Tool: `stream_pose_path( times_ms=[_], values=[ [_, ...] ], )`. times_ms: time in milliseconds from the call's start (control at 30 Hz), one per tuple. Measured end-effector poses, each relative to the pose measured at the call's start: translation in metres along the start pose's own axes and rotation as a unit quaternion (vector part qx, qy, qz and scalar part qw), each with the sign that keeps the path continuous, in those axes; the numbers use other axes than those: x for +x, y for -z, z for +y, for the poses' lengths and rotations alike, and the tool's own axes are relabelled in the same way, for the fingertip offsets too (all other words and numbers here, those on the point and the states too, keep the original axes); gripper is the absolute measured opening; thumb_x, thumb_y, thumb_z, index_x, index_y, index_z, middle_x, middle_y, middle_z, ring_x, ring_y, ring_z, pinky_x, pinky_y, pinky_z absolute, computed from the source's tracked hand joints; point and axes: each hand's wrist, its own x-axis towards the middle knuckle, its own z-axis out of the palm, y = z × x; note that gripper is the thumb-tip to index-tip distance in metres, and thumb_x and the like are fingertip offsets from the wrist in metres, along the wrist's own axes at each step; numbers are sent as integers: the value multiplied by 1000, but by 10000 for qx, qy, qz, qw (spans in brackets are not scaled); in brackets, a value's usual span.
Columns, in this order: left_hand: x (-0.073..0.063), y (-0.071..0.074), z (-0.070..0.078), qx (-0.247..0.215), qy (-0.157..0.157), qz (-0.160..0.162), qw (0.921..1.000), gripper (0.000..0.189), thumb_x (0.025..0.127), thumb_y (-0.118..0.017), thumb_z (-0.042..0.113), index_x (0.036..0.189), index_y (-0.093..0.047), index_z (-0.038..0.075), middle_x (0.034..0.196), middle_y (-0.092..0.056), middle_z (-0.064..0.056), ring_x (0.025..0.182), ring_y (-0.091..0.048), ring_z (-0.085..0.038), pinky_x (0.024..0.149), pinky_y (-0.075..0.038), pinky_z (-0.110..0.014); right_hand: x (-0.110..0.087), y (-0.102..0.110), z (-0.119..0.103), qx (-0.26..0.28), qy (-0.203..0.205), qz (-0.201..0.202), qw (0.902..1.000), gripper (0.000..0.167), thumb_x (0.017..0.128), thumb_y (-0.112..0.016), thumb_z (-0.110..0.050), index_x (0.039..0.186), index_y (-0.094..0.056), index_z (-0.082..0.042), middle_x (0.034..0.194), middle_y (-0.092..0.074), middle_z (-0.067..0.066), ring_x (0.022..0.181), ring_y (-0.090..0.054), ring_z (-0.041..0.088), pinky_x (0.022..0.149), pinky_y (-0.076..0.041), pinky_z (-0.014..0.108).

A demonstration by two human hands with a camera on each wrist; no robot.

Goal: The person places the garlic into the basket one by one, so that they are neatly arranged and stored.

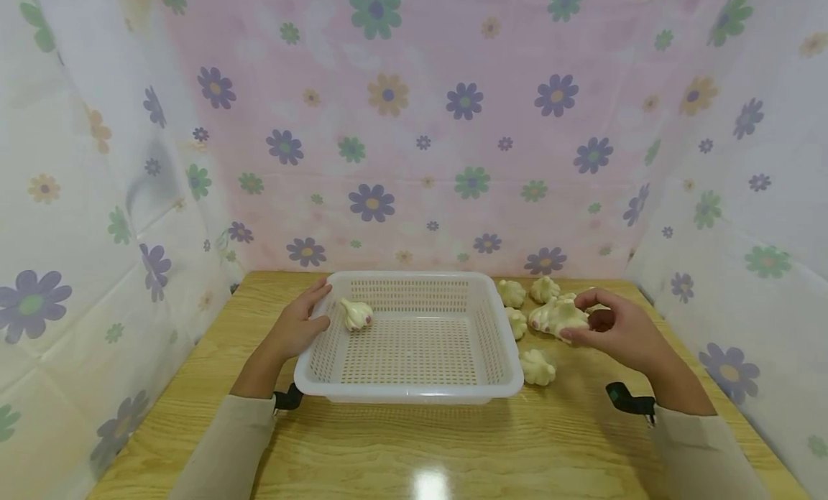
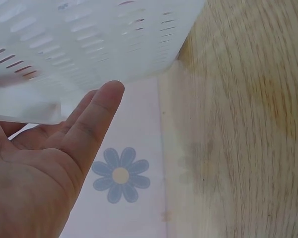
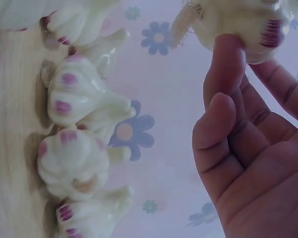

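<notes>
My left hand point(image 1: 299, 324) holds the left rim of a white slotted plastic basket point(image 1: 409, 394). In the left wrist view its fingers point(image 2: 97, 116) lie along the outside of the basket wall point(image 2: 139, 44). A single garlic bulb point(image 1: 358, 315) with a purple mark lies inside the basket, at its left side. To the basket's right, my right hand point(image 1: 624, 335) pinches another garlic bulb point(image 3: 248, 27) between thumb and fingers, raised off the table in the right wrist view. Near that hand, more garlic bulbs point(image 1: 538, 368) rest on the table, several of them in a row point(image 3: 74, 161).
The wooden table point(image 1: 362, 450) carries the basket in its middle. Flower-patterned cloth point(image 1: 414, 141) hangs behind the table and along both sides. Some bulbs point(image 1: 512, 293) sit close against the basket's right wall.
</notes>
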Motion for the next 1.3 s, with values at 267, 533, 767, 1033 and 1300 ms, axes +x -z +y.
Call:
stream_pose_path(
  times_ms=[267,533,767,1033,1300],
  values=[
    [0,0,1,68,-31,-12,10000,74,92,-54,6,161,-29,-1,175,-13,-7,158,-19,-42,118,-37,-58,19,-3,-24,-415,225,108,9988,45,87,-83,-36,123,-62,-18,91,-72,5,73,-67,14,57,-53,32],
    [-2,1,-1,90,-92,103,9999,73,91,-55,5,160,-32,-3,174,-14,-9,157,-20,-43,118,-35,-59,47,-15,-53,-362,256,49,9990,53,84,-83,-46,126,-64,-20,109,-70,4,85,-69,15,67,-57,31],
    [0,1,1,53,-124,40,9999,73,91,-54,4,160,-31,-3,174,-14,-11,156,-20,-45,111,-45,-57,73,-32,-68,29,635,-269,9976,51,85,-84,-43,125,-64,-18,102,-72,6,82,-73,24,67,-59,33],
    [1,-1,0,-31,-124,39,9999,73,91,-55,3,160,-31,-3,174,-14,-11,157,-19,-44,109,-48,-56,91,-46,-88,277,731,-476,9958,48,83,-85,-46,121,-65,-24,97,-73,2,79,-71,22,60,-56,34],
    [0,-1,-1,-42,-117,60,9999,74,90,-55,3,160,-32,-3,174,-15,-10,157,-20,-45,116,-39,-60,106,-63,-104,234,737,-648,9949,55,80,-86,-49,123,-66,-22,108,-72,1,85,-73,18,71,-59,37]
  ],
)
